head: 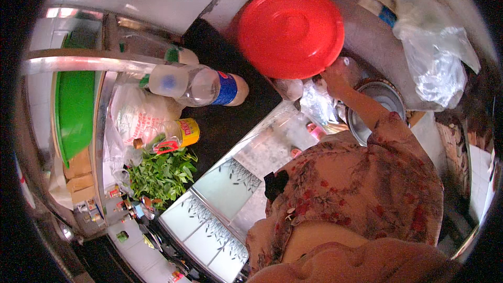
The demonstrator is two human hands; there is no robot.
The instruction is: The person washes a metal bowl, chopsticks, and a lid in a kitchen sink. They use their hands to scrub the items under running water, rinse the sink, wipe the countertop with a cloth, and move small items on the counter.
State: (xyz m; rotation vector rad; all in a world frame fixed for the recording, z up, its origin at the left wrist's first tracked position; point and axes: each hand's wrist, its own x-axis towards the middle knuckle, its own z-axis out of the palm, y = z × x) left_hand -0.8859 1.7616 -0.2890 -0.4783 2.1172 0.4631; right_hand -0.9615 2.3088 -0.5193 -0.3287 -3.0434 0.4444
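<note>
My right hand (337,78) is at the near edge of a round red plastic basin or lid (290,31), with its fingertips at the rim. The fingers are partly hidden, but they seem to grip that edge. A shiny crumpled plastic bag (318,100) lies just below the hand. Under my forearm stands a round metal pot (387,100), partly covered by the arm. My left hand is out of view; only the left side of my patterned top (261,239) shows.
On the dark counter (224,125) lie a large plastic bottle (202,84), a yellow-labelled oil bottle (173,135) and leafy greens (163,177). Cabinet doors with a branch pattern (228,186) stand below it. A clear plastic bag (436,59) lies at right. My feet (314,130) are on the floor.
</note>
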